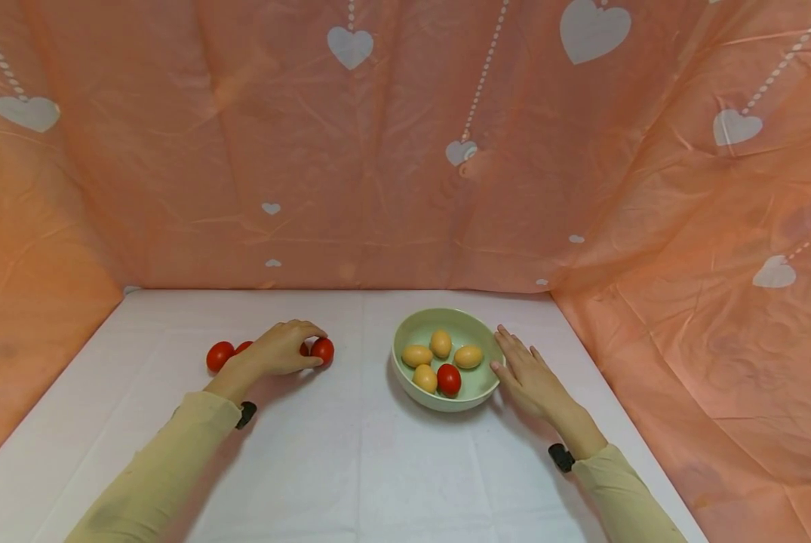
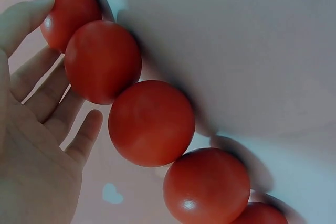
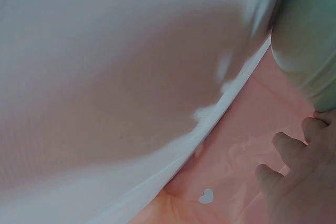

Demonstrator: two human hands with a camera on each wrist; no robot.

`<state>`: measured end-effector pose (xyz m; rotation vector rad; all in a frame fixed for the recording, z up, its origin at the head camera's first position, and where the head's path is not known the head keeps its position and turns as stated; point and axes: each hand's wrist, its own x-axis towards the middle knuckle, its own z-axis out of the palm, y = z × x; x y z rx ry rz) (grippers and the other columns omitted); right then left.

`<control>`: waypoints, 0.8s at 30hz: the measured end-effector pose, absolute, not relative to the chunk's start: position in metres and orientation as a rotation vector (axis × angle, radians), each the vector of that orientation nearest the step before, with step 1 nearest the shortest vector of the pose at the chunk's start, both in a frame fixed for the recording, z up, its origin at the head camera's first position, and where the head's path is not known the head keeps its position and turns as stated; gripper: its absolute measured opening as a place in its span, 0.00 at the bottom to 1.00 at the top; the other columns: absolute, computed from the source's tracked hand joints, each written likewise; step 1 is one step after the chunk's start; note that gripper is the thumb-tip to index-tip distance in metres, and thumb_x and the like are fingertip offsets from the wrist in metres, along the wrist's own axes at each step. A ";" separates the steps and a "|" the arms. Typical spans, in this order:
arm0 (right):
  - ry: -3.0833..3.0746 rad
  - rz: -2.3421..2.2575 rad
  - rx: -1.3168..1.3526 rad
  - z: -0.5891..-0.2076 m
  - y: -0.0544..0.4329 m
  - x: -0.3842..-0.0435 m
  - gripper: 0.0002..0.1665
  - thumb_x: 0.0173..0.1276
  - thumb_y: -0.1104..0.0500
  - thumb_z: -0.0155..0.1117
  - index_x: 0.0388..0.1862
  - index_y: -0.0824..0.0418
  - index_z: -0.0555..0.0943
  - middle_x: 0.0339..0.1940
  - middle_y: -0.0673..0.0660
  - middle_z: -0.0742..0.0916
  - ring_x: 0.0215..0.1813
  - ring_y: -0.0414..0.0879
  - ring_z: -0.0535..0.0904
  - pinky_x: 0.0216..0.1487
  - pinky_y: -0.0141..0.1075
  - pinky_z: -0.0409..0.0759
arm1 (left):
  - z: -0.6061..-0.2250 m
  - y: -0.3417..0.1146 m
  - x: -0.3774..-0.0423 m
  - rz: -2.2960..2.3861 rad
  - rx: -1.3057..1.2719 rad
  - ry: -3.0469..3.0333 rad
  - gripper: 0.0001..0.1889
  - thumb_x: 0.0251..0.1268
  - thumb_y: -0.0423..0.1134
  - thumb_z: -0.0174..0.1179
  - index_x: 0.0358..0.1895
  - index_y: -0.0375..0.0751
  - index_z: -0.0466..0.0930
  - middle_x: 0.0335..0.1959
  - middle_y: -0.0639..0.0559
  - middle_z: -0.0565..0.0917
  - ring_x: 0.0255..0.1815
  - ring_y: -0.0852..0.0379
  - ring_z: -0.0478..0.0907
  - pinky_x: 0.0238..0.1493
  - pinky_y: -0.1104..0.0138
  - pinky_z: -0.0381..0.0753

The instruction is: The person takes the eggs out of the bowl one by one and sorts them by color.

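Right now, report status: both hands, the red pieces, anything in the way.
Left hand grips end red piece. Right hand at green bowl; four yellow pieces, one red inside. Possible obstruction: neighbouring red piece, close beside gripped one.

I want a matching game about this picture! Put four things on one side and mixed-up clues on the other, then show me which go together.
Things:
1. the bowl
2. the left hand
3. the yellow ovals
4. the right hand

Clues:
A. four of them, lying inside something
B. holding a red ball between thumb and fingers
C. at the bowl's edge
D. pale green

Right pairs:
1-D
2-B
3-A
4-C
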<state>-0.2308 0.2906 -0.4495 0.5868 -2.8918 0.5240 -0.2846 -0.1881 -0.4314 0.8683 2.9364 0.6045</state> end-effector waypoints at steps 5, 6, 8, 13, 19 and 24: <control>-2.879 0.524 0.593 -0.450 0.290 -0.230 0.38 0.86 0.46 0.45 0.84 0.67 0.56 0.85 0.62 0.59 0.82 0.67 0.56 0.78 0.68 0.50 | -0.432 -0.188 -0.283 0.597 0.863 2.942 0.25 0.64 0.42 0.74 0.61 0.35 0.83 0.59 0.38 0.84 0.59 0.39 0.79 0.65 0.40 0.75; -2.876 0.523 0.596 -0.449 0.290 -0.230 0.38 0.86 0.46 0.45 0.84 0.67 0.56 0.85 0.63 0.59 0.82 0.67 0.56 0.78 0.69 0.50 | -0.431 -0.188 -0.282 0.602 0.861 2.941 0.25 0.64 0.42 0.74 0.61 0.35 0.82 0.60 0.38 0.84 0.59 0.39 0.78 0.65 0.40 0.75; -2.879 0.526 0.594 -0.449 0.290 -0.230 0.38 0.86 0.46 0.45 0.84 0.67 0.56 0.85 0.63 0.59 0.82 0.67 0.56 0.78 0.68 0.50 | -0.430 -0.187 -0.281 0.620 0.858 2.940 0.25 0.64 0.42 0.73 0.62 0.34 0.82 0.61 0.38 0.83 0.61 0.38 0.78 0.66 0.39 0.73; -2.900 0.537 0.582 -0.449 0.289 -0.230 0.39 0.86 0.45 0.44 0.84 0.66 0.55 0.86 0.62 0.58 0.83 0.66 0.55 0.79 0.67 0.48 | -0.427 -0.184 -0.278 0.687 0.880 2.948 0.24 0.67 0.40 0.71 0.64 0.35 0.81 0.64 0.37 0.81 0.65 0.36 0.76 0.68 0.39 0.72; -2.904 0.541 0.582 -0.449 0.289 -0.230 0.38 0.86 0.46 0.44 0.84 0.66 0.55 0.86 0.62 0.58 0.83 0.66 0.55 0.79 0.68 0.48 | -0.425 -0.174 -0.276 0.858 0.932 2.994 0.21 0.70 0.38 0.67 0.63 0.36 0.81 0.62 0.41 0.82 0.62 0.39 0.79 0.67 0.43 0.76; -2.896 0.534 0.584 -0.449 0.288 -0.230 0.38 0.87 0.46 0.44 0.84 0.67 0.55 0.86 0.62 0.58 0.83 0.66 0.55 0.79 0.68 0.48 | -0.425 -0.160 -0.271 1.051 0.978 3.035 0.20 0.68 0.37 0.70 0.61 0.38 0.82 0.60 0.43 0.83 0.59 0.42 0.81 0.65 0.45 0.77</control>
